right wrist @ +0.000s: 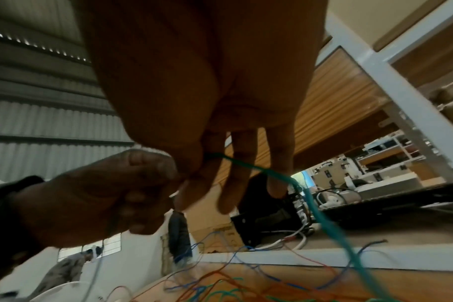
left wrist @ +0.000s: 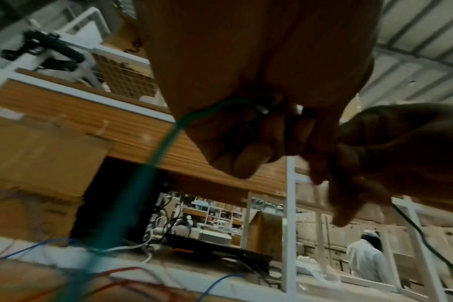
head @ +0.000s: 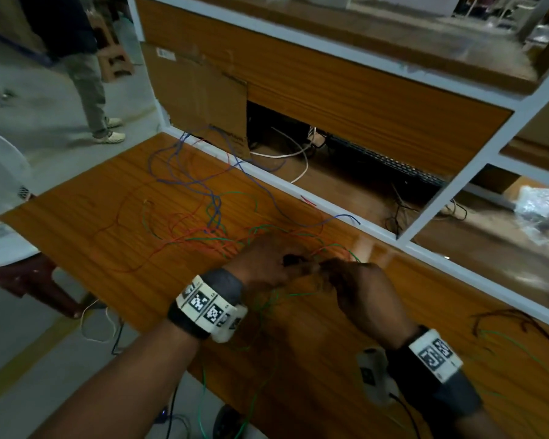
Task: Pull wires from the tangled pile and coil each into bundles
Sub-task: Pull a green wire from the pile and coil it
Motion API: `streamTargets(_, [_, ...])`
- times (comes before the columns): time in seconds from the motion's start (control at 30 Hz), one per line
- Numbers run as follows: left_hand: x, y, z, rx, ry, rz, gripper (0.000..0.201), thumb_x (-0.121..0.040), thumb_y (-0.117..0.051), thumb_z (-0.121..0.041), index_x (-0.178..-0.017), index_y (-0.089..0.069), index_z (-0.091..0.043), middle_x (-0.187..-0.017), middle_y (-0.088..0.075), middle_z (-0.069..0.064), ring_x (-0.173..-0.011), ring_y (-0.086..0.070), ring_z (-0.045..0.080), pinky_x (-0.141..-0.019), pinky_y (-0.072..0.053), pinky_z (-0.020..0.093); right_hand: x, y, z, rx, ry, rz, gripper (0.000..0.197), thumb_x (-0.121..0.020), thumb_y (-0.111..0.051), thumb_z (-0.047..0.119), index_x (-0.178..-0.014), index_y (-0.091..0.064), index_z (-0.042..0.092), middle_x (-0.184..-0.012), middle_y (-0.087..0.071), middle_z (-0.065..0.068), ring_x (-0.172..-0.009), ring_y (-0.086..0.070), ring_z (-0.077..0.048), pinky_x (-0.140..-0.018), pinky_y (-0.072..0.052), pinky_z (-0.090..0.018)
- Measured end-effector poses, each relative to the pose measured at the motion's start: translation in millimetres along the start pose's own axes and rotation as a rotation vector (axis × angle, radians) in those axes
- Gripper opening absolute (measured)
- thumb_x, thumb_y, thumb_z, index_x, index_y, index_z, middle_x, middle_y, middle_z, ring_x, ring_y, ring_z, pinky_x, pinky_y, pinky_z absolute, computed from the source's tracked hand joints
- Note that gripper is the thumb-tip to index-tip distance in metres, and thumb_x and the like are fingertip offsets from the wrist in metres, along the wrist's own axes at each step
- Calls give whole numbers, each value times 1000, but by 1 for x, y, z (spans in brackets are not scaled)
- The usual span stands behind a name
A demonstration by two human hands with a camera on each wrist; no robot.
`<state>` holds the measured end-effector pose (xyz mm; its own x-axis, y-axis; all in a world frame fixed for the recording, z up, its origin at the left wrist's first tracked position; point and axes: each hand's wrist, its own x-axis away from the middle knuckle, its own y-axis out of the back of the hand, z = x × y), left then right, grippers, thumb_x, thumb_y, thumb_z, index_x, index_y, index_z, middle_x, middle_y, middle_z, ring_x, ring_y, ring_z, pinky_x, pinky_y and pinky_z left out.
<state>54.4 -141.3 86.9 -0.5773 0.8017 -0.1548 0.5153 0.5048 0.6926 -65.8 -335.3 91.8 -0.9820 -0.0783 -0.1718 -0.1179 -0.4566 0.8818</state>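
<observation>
A tangled pile [head: 210, 226] of red, blue and green wires lies on the wooden table [head: 86, 217]. My two hands meet just in front of it. My left hand [head: 267, 261] has its fingers curled round a green wire [head: 268, 304], which runs down past the table's near edge. In the left wrist view the green wire [left wrist: 166, 143] leaves the curled left hand [left wrist: 246, 147]. My right hand [head: 358, 289] pinches the same green wire [right wrist: 279, 175] between thumb and forefinger [right wrist: 194, 163], its other fingers hanging straight.
A white frame rail [head: 298, 188] borders the table's far edge, with cardboard [head: 200, 99] and white cables behind it. A dark wire loop [head: 514, 315] lies at the right. A white device [head: 374, 375] sits by my right wrist. A person [head: 86, 83] stands at the far left.
</observation>
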Motion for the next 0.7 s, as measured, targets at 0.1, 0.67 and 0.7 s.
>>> streamTargets(0.1, [23, 17, 32, 148, 126, -88, 12, -88, -76, -25, -92, -77, -14, -75, -69, -6, -63, -54, -5, -60, -40, 14, 13, 24, -37, -8, -136, -196, 36, -92, -60, -4, -101, -73, 28, -87, -73, 12, -76, -70, -10, -68, -59, -40])
streamTargets(0.67, [21, -15, 0, 423, 157, -118, 6, -90, -73, -17, -91, -76, -22, -79, -73, -19, -75, -63, -7, -70, -47, 13, 2, 6, 13, -20, 19, -27, 32, -88, -38, 31, -91, -70, 29, -80, -70, 6, -69, -65, -19, -58, -52, -41])
streamTargets(0.7, [25, -11, 5, 460, 184, -135, 7, -90, -73, -15, -96, -76, -16, -78, -72, -18, -73, -62, -8, -69, -46, 12, 6, 15, 3, -50, -8, -54, 27, -90, -43, 24, -90, -68, 33, -79, -69, 10, -68, -63, -14, -57, -51, -38])
